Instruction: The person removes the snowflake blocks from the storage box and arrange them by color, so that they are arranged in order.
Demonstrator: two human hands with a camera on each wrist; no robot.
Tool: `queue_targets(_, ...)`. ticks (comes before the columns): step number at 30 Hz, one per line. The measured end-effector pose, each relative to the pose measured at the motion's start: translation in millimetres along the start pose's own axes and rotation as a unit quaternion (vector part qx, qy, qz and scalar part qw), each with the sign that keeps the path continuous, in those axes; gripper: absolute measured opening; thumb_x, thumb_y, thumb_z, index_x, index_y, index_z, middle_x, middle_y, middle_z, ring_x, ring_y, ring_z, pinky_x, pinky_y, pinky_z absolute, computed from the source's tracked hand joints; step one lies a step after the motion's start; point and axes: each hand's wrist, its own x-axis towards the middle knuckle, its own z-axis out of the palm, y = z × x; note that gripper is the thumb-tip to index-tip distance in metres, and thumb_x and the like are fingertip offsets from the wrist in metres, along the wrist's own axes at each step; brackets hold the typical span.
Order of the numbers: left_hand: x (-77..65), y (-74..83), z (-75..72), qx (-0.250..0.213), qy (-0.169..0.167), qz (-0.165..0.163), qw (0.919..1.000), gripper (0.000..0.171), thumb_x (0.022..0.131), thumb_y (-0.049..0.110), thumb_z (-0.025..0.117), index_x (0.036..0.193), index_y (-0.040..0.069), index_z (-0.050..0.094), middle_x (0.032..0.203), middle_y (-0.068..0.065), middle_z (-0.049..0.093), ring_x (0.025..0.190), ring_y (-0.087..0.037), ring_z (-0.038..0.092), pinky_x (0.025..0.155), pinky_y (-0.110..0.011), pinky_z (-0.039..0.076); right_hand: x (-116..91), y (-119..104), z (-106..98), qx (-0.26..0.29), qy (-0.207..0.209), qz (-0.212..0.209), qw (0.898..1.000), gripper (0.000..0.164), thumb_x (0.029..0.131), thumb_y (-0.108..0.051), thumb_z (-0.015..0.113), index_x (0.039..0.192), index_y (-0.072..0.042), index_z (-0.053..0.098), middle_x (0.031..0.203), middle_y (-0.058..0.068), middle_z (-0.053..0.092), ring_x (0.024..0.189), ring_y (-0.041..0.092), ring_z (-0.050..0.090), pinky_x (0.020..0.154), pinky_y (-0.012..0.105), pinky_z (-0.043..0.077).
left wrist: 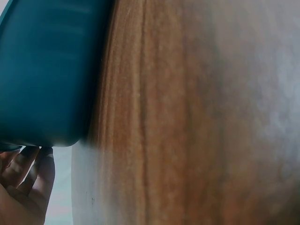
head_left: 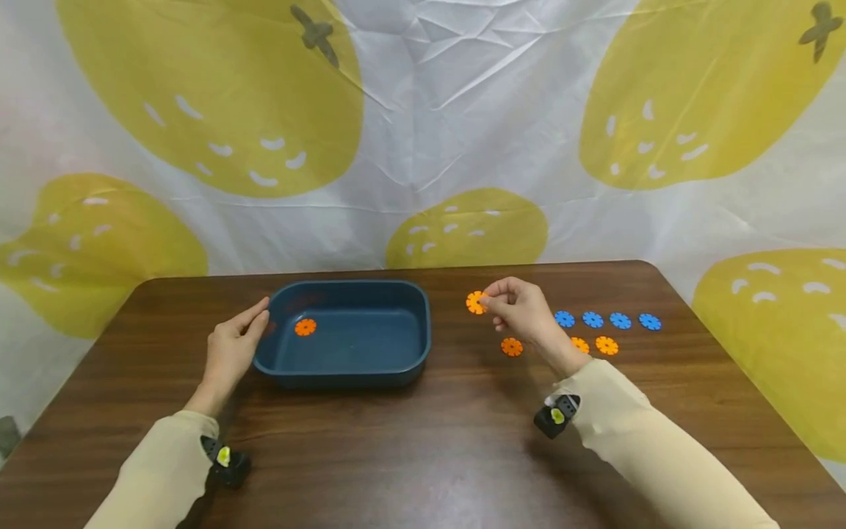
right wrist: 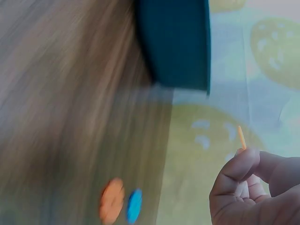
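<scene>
An orange notched snowflake disc [head_left: 476, 302] is pinched between the thumb and forefinger of my right hand [head_left: 523, 314], raised over the table. In the right wrist view that disc [right wrist: 242, 137] appears edge-on above the fingertips. My left hand [head_left: 233, 345] touches the left end of a dark blue rectangular basin [head_left: 344, 380] with fairly straight fingers. From the left wrist, the fingertips [left wrist: 46, 152] meet the basin's outer wall [left wrist: 44, 79]. Inside the basin, another orange disc [head_left: 305, 327] lies flat on the bottom.
To the right, a row of several blue discs [head_left: 593, 319] lies on the brown wooden table [head_left: 410, 455]. Nearer the front are orange discs [head_left: 606, 345], partly hidden by my right hand and wrist. A fruit-patterned cloth [head_left: 410, 147] hangs behind the table's back edge.
</scene>
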Motion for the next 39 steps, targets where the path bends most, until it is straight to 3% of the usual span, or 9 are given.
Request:
queue_targets(3,0.1,1.1,-0.6,0.002,0.003,-0.001,1.0,0.041,0.097,0.032,0.051,0.135,0.017,0.053,0.103,-0.018,0.069,0.104,-0.031,0.063,0.09,-0.046,0.047,-5.5,9.7,-19.1,-0.003,0.017,0.008,1.0,0.021,0.094,-0.014,0.057,0.107,0.002,0.056,0.072,-0.004,0.058,0.054,0.005,0.052,0.055,0.025,0.053)
queue_targets(6,0.1,1.8,-1.0,0.004,0.004,-0.001,1.0,0.041,0.097,0.032,0.052,0.135,0.017,0.053,0.103,-0.018,0.069,0.103,-0.029,0.063,0.091,-0.045,0.047,-11.8,21.0,-39.4,-0.006,0.039,0.015,0.999,0.022,0.095,-0.014,0.056,0.108,0.003,0.054,0.073,-0.004,0.059,0.055,0.005,0.052,0.056,0.024,0.053)
queue_targets(11,0.7,2.1,-1.7,0.005,0.004,-0.002,1.0,0.041,0.096,0.034,0.052,0.134,0.017,0.054,0.102,-0.017,0.069,0.086,0.008,0.061,0.091,-0.044,0.047,-22.4,42.5,-77.7,-0.02,0.076,0.028,0.997,0.027,0.096,-0.014,0.054,0.111,0.007,0.05,0.072,-0.011,0.059,0.056,0.003,0.053,0.057,0.022,0.053)
queue_targets(13,0.9,2.0,-1.9,0.006,0.004,-0.001,1.0,0.041,0.096,0.034,0.052,0.134,0.017,0.054,0.102,-0.016,0.07,0.084,0.012,0.057,0.091,-0.044,0.047,-26.7,50.9,-92.3,-0.024,0.091,0.037,0.995,0.027,0.096,-0.015,0.053,0.111,0.007,0.05,0.07,-0.013,0.059,0.057,0.003,0.054,0.057,0.021,0.053)
queue_targets(19,0.2,0.9,-2.5,0.002,-0.001,-0.004,1.0,0.042,0.097,0.033,0.051,0.135,0.016,0.053,0.103,-0.018,0.069,0.105,-0.029,0.063,0.092,-0.047,0.046,-36.1,76.3,-125.1,-0.04,0.134,0.054,0.989,0.021,0.095,-0.015,0.054,0.104,0.003,0.051,0.068,-0.014,0.059,0.056,0.002,0.056,0.056,0.022,0.053)
queue_targets(26,0.4,-0.2,-1.5,-0.002,0.0,-0.008,1.0,0.042,0.097,0.032,0.052,0.135,0.015,0.054,0.104,-0.019,0.068,0.107,-0.031,0.062,0.094,-0.047,0.045,-44.1,97.2,-144.6,0.002,0.171,0.063,0.983,0.009,0.093,-0.01,0.057,0.092,-0.001,0.054,0.064,-0.016,0.06,0.052,0.001,0.054,0.051,0.018,0.051)
queue_targets(33,0.0,0.8,-0.7,-0.001,0.0,-0.009,1.0,0.042,0.097,0.033,0.052,0.135,0.015,0.054,0.103,-0.019,0.068,0.106,-0.03,0.062,0.094,-0.046,0.045,-51.9,111.0,-158.3,-0.05,0.163,0.102,0.98,0.021,0.095,-0.012,0.053,0.104,0.007,0.052,0.065,-0.018,0.057,0.054,0.001,0.053,0.054,0.018,0.052)
queue_targets(35,-0.1,1.2,-0.5,0.002,0.003,-0.009,1.0,0.041,0.097,0.033,0.052,0.134,0.016,0.054,0.103,-0.018,0.069,0.105,-0.026,0.063,0.093,-0.045,0.046,-52.9,114.4,-161.6,-0.054,0.158,0.118,0.979,0.024,0.095,-0.012,0.052,0.107,0.008,0.051,0.066,-0.017,0.056,0.056,0.001,0.054,0.055,0.018,0.053)
queue_targets(39,0.0,1.4,-0.1,0.003,0.005,-0.01,0.9999,0.041,0.096,0.033,0.053,0.133,0.017,0.055,0.102,-0.017,0.069,0.087,0.009,0.059,0.093,-0.043,0.046,-53.5,118.3,-165.5,-0.049,0.154,0.144,0.976,0.026,0.095,-0.012,0.053,0.109,0.009,0.052,0.067,-0.016,0.055,0.057,0.001,0.054,0.056,0.019,0.053)
